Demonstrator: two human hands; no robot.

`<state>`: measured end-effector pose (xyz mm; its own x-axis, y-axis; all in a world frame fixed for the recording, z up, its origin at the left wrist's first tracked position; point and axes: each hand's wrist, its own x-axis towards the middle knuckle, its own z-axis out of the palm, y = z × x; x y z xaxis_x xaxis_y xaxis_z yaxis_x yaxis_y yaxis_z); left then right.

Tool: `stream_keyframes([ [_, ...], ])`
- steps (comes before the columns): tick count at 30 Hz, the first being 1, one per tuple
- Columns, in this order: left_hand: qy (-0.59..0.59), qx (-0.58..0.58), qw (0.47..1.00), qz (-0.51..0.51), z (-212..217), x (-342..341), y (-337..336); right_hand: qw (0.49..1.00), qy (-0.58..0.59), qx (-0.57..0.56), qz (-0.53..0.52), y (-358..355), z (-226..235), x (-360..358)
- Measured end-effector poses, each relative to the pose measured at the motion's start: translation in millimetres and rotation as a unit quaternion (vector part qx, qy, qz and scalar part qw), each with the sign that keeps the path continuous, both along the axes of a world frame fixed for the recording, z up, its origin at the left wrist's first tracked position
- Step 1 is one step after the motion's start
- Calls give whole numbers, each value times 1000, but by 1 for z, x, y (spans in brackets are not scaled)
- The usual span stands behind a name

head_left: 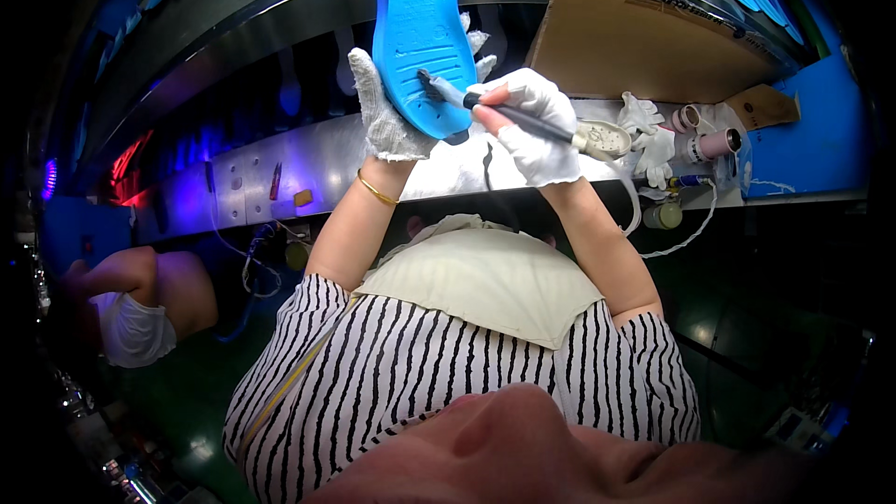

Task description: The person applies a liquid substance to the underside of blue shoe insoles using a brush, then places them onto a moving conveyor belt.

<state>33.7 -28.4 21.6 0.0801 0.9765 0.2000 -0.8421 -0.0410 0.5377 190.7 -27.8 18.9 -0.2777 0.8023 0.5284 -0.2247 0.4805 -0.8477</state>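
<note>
left hand (387, 112) grips blue shoe sole (420, 33) at 12 o'clock | right hand (532, 126) pinches brush (495, 107), bristles on heel | judgement: short even strokes (sole steadied) | glue dish (605, 138) at 3 o'clock on worktop (280, 177)

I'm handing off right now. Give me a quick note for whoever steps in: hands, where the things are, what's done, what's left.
Left hand, in a white glove, holds the blue shoe sole upright over the bench.
Right hand, gloved, grips a brush with its bristles on the lower part of the sole.
A small dish sits on the bench just right of the hand; spare gloves and tape rolls lie beyond it.
Done: brushing is under way near the sole's lower end.
Left: how much of the sole is covered cannot be told.
</note>
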Motion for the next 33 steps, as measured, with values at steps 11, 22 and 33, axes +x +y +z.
stream_keyframes([
  [11, -44, 17, 999, 10, 6, -9, 6, 989, 49, -108, 92, -5, -6, -1],
  [22, 47, -6, 999, -13, 6, -28, 20, 995, -41, 32, 89, 11, 1, 4],
  [33, -28, -49, 995, -86, -10, -43, 21, 931, -19, -241, 275, -4, -7, 26],
])
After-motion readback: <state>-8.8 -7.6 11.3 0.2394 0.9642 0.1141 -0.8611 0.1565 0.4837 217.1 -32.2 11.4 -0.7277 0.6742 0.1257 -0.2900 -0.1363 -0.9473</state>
